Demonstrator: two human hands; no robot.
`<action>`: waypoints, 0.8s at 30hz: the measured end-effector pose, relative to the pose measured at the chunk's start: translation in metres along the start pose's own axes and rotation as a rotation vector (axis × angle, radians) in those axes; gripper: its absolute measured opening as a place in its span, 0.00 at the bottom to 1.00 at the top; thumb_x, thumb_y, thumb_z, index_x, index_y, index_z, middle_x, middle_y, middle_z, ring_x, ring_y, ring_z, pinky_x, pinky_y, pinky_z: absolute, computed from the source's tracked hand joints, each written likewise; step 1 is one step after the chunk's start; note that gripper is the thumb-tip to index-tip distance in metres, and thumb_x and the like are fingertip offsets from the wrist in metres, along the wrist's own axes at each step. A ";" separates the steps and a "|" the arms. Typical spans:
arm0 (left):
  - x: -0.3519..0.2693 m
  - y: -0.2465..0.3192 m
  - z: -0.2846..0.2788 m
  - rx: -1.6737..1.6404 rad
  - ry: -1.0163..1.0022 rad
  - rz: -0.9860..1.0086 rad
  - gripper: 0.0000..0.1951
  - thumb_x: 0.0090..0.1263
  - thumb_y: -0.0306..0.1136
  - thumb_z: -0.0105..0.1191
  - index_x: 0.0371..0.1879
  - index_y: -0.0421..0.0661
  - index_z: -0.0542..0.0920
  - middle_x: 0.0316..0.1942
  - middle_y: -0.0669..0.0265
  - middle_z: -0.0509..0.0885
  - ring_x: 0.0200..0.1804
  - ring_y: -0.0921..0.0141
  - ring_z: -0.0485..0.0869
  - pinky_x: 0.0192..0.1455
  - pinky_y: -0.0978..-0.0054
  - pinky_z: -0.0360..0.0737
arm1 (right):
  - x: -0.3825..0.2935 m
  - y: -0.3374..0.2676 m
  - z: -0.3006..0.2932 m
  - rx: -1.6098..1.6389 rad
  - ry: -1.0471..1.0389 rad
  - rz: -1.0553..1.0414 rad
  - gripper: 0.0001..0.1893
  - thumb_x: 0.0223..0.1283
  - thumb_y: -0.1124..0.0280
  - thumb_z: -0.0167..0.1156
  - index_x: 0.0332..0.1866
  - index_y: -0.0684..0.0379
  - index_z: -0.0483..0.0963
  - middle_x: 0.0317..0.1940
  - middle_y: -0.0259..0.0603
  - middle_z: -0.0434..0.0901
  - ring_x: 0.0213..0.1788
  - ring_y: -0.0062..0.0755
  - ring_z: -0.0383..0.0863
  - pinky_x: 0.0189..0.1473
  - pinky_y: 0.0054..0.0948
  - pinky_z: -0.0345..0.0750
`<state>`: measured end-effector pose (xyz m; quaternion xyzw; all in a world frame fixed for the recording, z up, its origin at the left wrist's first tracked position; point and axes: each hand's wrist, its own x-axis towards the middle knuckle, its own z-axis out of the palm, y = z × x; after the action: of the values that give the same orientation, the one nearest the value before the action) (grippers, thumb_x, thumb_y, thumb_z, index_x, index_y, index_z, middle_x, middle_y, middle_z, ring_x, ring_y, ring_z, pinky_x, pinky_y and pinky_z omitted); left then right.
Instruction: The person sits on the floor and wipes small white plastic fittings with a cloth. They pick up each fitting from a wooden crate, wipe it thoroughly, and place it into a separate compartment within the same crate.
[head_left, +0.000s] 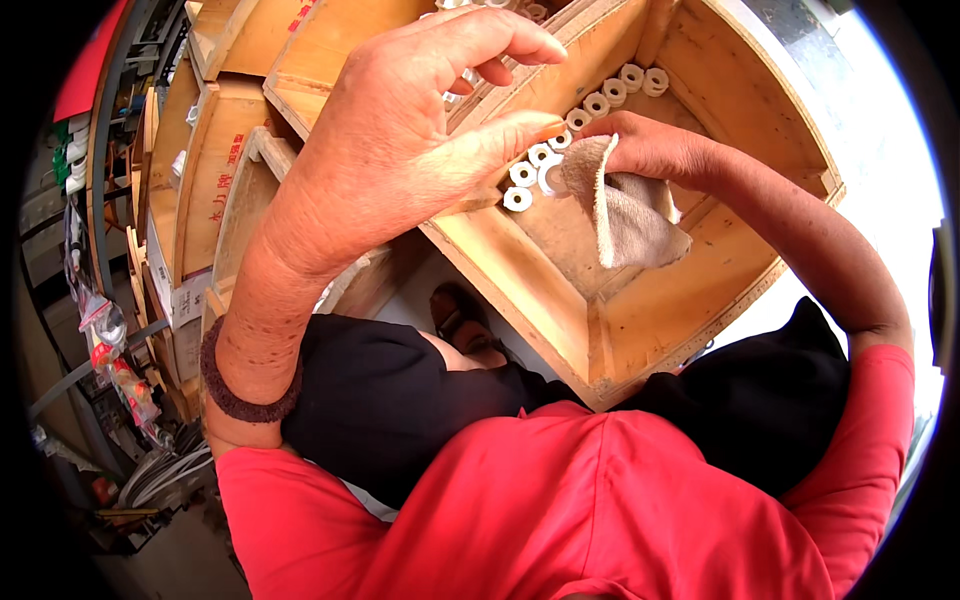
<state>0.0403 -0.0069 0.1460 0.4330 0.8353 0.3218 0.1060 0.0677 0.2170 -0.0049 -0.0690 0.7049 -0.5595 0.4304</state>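
My right hand grips a folded beige terry cloth inside a wooden crate. At the cloth's left edge shows a white ring-shaped plastic part; whether my fingers hold it through the cloth cannot be told. Along the crate's far-left wall runs a row of several white plastic fittings with hexagonal collars. My left hand hovers higher, nearer the camera, over the crate's left rim. Its thumb and fingers are apart with nothing visible between them, and the thumb tip overlaps part of the row.
Beyond the rim, a second wooden crate holds more white fittings. More wooden boxes with red lettering stand at the left. Cluttered shelving with bagged items lines the far left. My knees flank the crate's near corner, and a shoe is beside it.
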 end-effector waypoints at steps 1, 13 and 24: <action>0.000 0.000 0.000 0.009 -0.015 -0.013 0.19 0.60 0.24 0.65 0.52 0.42 0.81 0.49 0.67 0.84 0.46 0.74 0.81 0.52 0.76 0.78 | -0.002 -0.002 0.002 0.015 0.010 -0.003 0.36 0.45 0.50 0.67 0.58 0.66 0.75 0.49 0.47 0.81 0.49 0.33 0.82 0.56 0.31 0.78; -0.001 -0.013 0.011 -0.021 -0.096 0.030 0.29 0.51 0.29 0.73 0.55 0.45 0.79 0.46 0.67 0.78 0.40 0.72 0.77 0.43 0.75 0.76 | -0.018 -0.029 -0.009 0.350 0.019 -0.329 0.28 0.54 0.54 0.65 0.55 0.64 0.76 0.43 0.38 0.84 0.43 0.23 0.83 0.50 0.25 0.80; 0.007 -0.014 0.009 -0.070 0.064 0.024 0.23 0.52 0.24 0.69 0.50 0.43 0.82 0.47 0.65 0.79 0.48 0.70 0.81 0.46 0.75 0.78 | -0.026 -0.052 -0.015 0.531 -0.063 -0.469 0.27 0.60 0.57 0.67 0.59 0.63 0.73 0.48 0.40 0.82 0.48 0.28 0.84 0.55 0.31 0.81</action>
<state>0.0314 -0.0032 0.1307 0.4286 0.8212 0.3657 0.0903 0.0535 0.2245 0.0533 -0.1320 0.4860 -0.8046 0.3147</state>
